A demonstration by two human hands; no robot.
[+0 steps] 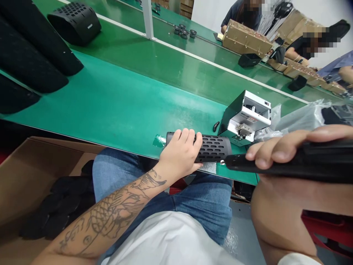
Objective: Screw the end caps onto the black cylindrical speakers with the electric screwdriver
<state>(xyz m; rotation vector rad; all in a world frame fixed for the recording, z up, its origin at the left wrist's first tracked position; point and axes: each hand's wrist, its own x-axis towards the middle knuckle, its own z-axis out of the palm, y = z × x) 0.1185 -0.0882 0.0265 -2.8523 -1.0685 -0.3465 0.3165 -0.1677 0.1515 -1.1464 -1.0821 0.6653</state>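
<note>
View: head camera, looking forward and down across a lap to a green counter [116, 99].
Left hand [179, 152]: wrapped over a perforated sleeve [212, 148], fingers curled across its top.
Right hand [275, 151]: clamped around a black bar [317, 162], which runs in from the right.
Hands: apart, each closed on its own piece.
Sleeve: black, lying on its side on the counter near the front edge.
Bar: silver-tipped end just beside the sleeve's end; contact cannot be told.
Nearby: white-and-black machine [245, 117], plastic bag [300, 119], small black piece [216, 126].
Counter, far left: black cylinders [33, 48], grille housing [74, 24].
Below: cardboard box [35, 176] holding black pieces [60, 206], beside jeans [162, 206].
Beyond: metal parts [183, 31], cartons [246, 38], co-workers [239, 18].
</note>
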